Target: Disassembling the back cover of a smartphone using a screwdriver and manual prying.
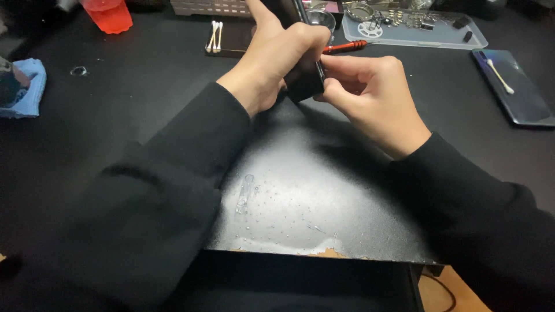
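Black slab-shaped phone [304, 78], held upright-ish & tilted above dark table, lower end down. Thin edge faces camera. Upper part hidden behind fingers; top runs out of view. Glossy dark surface, no detail visible.

Your left hand [277, 58] and right hand [370, 92] meet mid-tabletop [144, 98], both on the phone [303, 81] between them. Just behind them lies a screwdriver [346, 47]; behind that, right, a tray [413, 34]. Swabs [215, 36] lie behind your left hand. A cup [108, 14] stands far left behind, a cloth [26, 86] at the left edge, and another phone [514, 86] to your right, a swab [500, 76] on it.
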